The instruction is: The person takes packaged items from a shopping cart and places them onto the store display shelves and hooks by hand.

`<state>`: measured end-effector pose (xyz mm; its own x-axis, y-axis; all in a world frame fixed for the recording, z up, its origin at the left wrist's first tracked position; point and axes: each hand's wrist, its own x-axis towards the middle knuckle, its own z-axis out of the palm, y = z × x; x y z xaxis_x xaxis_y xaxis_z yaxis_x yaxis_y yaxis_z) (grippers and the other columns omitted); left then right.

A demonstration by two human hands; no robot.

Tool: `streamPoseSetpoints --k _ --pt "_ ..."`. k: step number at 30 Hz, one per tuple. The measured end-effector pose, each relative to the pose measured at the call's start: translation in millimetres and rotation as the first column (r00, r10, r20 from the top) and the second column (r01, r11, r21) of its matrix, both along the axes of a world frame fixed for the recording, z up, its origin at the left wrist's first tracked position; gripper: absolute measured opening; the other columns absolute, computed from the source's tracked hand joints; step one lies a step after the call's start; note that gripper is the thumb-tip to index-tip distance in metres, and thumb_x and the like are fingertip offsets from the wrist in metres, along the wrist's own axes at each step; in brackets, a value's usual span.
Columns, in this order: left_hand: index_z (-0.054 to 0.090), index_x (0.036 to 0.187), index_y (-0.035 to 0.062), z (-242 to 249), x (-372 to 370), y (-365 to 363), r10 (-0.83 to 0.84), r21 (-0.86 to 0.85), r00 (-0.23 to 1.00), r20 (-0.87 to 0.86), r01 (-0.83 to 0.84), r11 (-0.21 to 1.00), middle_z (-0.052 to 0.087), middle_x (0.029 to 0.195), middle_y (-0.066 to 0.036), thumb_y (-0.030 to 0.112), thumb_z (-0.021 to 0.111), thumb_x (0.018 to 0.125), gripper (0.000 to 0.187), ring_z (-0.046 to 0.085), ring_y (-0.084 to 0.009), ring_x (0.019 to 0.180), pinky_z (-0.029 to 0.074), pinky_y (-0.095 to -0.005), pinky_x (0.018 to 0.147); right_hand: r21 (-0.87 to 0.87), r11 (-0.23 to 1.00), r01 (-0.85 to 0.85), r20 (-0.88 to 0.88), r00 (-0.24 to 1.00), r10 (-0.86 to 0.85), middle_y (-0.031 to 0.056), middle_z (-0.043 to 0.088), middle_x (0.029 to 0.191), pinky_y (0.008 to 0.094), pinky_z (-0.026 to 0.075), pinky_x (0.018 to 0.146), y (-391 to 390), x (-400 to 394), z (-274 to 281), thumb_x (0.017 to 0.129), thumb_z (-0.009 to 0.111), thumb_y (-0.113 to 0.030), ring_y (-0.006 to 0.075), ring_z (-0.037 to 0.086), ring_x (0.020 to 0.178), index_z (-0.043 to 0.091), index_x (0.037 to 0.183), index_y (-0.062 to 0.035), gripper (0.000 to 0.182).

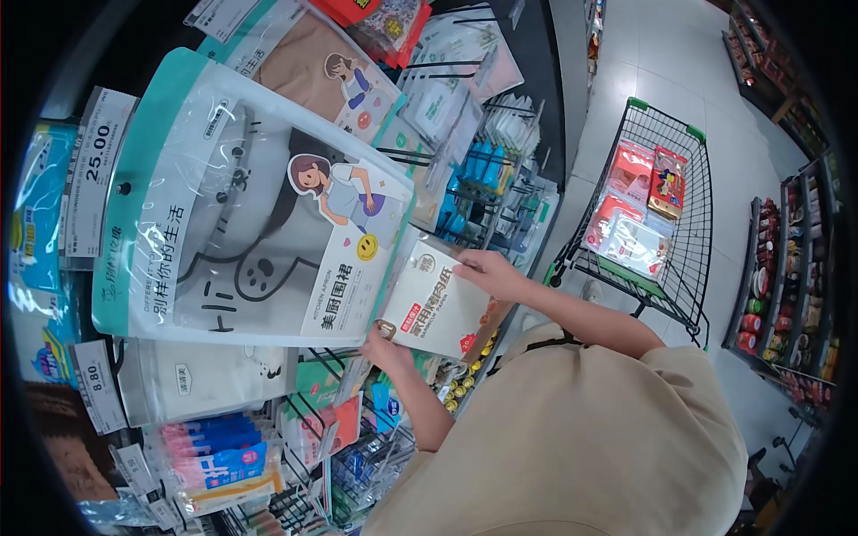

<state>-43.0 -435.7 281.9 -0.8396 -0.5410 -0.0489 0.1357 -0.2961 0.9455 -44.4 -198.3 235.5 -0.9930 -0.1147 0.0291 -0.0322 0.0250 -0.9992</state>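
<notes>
A white flat packet of barbecue paper [435, 299], printed with Chinese characters and a small food picture, is held at an angle before my torso. My right hand [489, 272] grips its upper right edge, thumb on the front. At the lower left corner, my left hand [390, 350] pinches the packet; some of those fingers are hidden. Just left of the packet hangs a large kitchen apron pack [250, 214] with a teal border, close to my left hand and partly in front of the packet.
Price tags [91, 179] and hooks carry more packs, including gloves [219, 460] at the lower left. Behind my right arm stands a wire shopping cart [702, 255] with green trim, holding several packages [630, 170]. Stocked shelves [786, 277] line the far right across a tiled floor [666, 67].
</notes>
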Motion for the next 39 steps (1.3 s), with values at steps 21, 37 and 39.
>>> streamPoseSetpoints --k 21,37,39 --pt "0.055 0.117 -0.0041 -1.9 11.5 5.4 -0.132 0.020 0.983 -0.127 0.136 0.991 0.064 0.110 -0.016 0.010 0.055 0.095 0.026 0.065 -0.0224 0.097 0.055 -0.0346 0.082 -0.015 1.000 -0.004 0.061 0.998 0.005 0.0119 0.064 0.081 0.0310 0.048 0.070 1.2 3.3 0.6 0.096 0.059 -0.025 0.0139 0.058 0.072 0.061 0.104 0.0023 0.029" --pt "0.050 0.126 -0.0029 -16.4 15.4 -19.3 -0.280 0.292 0.942 -0.187 0.325 0.899 0.058 0.123 -0.018 0.014 0.048 0.097 0.034 0.060 -0.0287 0.111 0.051 -0.0429 0.094 -0.094 0.995 0.015 0.063 0.998 -0.009 0.0029 0.061 0.074 0.0254 0.044 0.061 -7.8 5.3 -0.4 0.097 0.059 -0.024 0.0055 0.051 0.068 0.062 0.103 0.0024 0.027" --pt "0.049 0.129 -0.0032 -15.7 12.3 -20.7 -0.330 0.273 0.912 -0.242 0.391 0.879 0.056 0.127 -0.018 0.014 0.046 0.098 0.036 0.059 -0.0293 0.114 0.049 -0.0435 0.096 -0.096 0.995 0.022 0.022 1.000 -0.020 0.0028 0.061 0.075 0.0249 0.044 0.061 -6.9 3.2 2.4 0.097 0.059 -0.024 0.0052 0.051 0.068 0.062 0.103 0.0028 0.028"
